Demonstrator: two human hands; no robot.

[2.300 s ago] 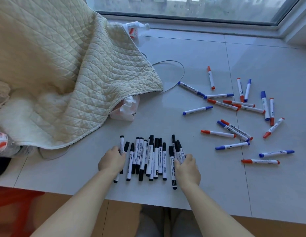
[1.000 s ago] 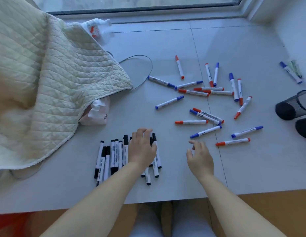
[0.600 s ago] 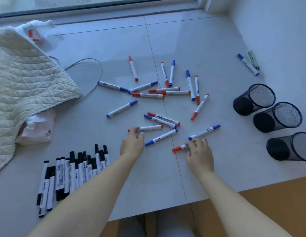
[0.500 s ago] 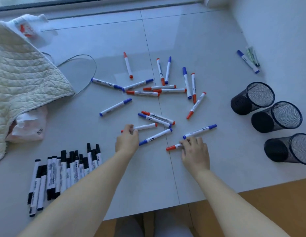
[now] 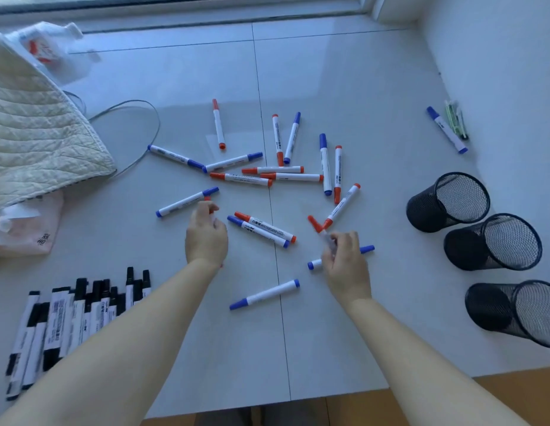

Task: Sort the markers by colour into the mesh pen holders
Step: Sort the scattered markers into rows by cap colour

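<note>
Red-capped and blue-capped white markers lie scattered mid-table, among them a red and blue pair [image 5: 261, 229]. My left hand [image 5: 206, 236] is closed around a red marker, whose red ends show above and below the fist. My right hand [image 5: 344, 261] grips another red marker [image 5: 314, 223] and lifts it, with its cap pointing up-left. A blue marker [image 5: 368, 249] lies under that hand, and another blue marker [image 5: 264, 295] lies nearer me. The black markers [image 5: 77, 315] sit bunched at the lower left. Three black mesh holders [image 5: 421, 207] [image 5: 464, 250] [image 5: 489, 309] lie on their sides at the right.
A cream quilt [image 5: 37, 127] covers the left side, with a grey cable [image 5: 138, 118] and a crumpled plastic bag [image 5: 27, 229] beside it. A lone blue marker [image 5: 446, 129] and a green item [image 5: 455, 118] lie by the right wall. The table's front edge [image 5: 298, 398] is close to me.
Both hands left the black markers and moved right to the red and blue pile. Each hand closed on a red marker and raised it off the table.
</note>
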